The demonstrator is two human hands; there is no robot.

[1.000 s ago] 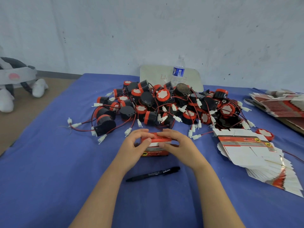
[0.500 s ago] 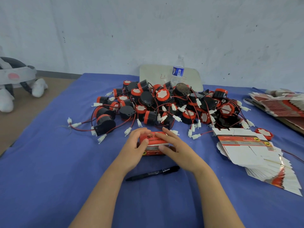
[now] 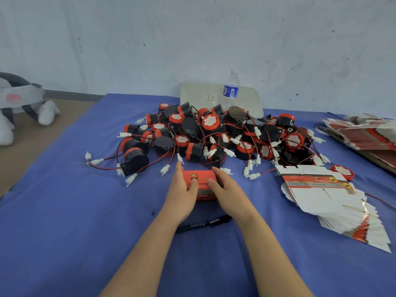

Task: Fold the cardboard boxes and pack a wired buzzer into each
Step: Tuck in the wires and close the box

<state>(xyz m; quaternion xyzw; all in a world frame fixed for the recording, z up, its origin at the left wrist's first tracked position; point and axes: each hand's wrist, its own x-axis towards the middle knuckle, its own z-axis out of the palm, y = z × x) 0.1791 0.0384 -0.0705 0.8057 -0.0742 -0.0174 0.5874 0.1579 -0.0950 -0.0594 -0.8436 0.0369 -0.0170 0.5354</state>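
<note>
A small red cardboard box (image 3: 201,177), folded up, lies on the blue table cloth (image 3: 75,221) right in front of me. My left hand (image 3: 182,190) holds its left end, fingers along the side and thumb on top. My right hand (image 3: 228,190) grips the right end the same way. Behind the box spreads a big pile of black and red wired buzzers (image 3: 214,136) with white plugs. A fanned stack of flat unfolded boxes (image 3: 321,194) lies to the right.
A black marker pen (image 3: 203,224) lies just under my wrists. A second stack of flat boxes (image 3: 364,133) sits at the far right edge. A water bottle (image 3: 230,91) and a white board (image 3: 199,96) stand by the wall. A plush toy (image 3: 12,108) is on the floor at left.
The white flap of the box has gone in and the box now shows only red. Both hands slid forward over it, thumbs now on its top.
</note>
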